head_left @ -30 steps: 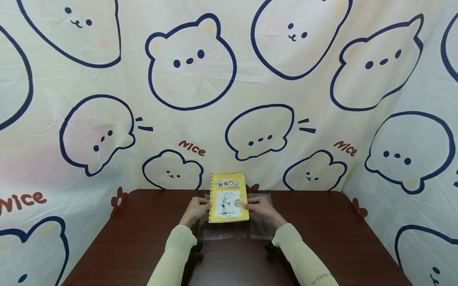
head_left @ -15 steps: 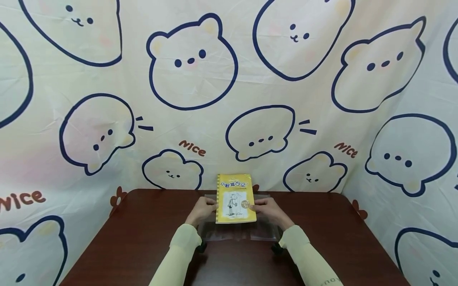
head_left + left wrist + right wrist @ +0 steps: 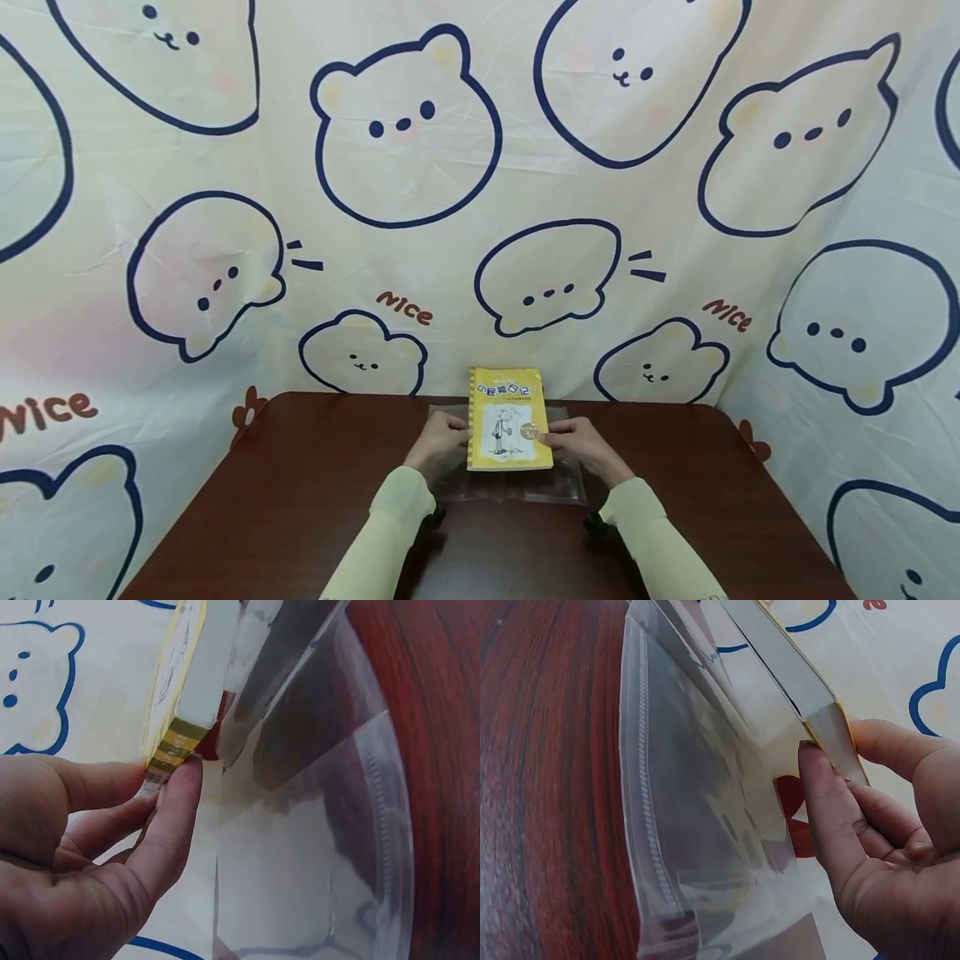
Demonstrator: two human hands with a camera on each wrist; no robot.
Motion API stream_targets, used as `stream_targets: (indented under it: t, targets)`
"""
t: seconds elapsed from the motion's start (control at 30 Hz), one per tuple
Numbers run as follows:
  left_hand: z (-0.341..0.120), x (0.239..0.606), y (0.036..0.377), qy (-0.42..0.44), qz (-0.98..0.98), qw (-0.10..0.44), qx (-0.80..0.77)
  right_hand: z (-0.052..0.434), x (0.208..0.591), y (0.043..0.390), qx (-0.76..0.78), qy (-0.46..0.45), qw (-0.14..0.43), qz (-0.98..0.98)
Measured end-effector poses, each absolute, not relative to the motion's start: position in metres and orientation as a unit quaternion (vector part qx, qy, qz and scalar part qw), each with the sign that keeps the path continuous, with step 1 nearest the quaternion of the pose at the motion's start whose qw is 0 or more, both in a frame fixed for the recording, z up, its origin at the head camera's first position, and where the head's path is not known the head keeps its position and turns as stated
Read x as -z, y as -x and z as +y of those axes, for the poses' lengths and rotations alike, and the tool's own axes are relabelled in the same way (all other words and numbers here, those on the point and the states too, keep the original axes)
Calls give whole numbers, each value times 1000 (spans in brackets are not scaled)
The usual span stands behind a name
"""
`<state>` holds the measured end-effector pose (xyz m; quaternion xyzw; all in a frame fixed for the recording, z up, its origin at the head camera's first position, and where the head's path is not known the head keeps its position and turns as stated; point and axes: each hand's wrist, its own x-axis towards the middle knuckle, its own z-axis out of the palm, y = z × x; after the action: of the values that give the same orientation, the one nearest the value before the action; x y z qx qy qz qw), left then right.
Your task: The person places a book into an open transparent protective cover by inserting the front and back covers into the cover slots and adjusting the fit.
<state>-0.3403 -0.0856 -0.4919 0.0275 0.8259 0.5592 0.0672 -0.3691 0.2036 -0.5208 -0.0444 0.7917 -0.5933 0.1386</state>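
A yellow paperback book with a cartoon figure on its cover is being held upright over the far middle of the dark wooden table, its cover facing the person. The left hand is pinching the book's left edge — the left wrist view shows the thumb pressing on the striped corner while the fingers are curling behind it. The right hand is gripping the right edge in the same way, thumb in front and fingers wrapping round the back. A clear plastic sleeve is lying beneath and behind the book, one part standing up beside it — its seamed edge is showing in the right wrist view. A cream cloth printed with bear outlines is hanging behind the table.
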Motion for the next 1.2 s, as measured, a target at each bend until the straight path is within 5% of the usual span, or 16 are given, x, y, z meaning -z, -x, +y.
stream_targets:
  t: [1.2]
  targets:
    - [-47, 498, 327, -72, 850, 59, -518, 242, 520, 355, 558, 9, 160, 814]
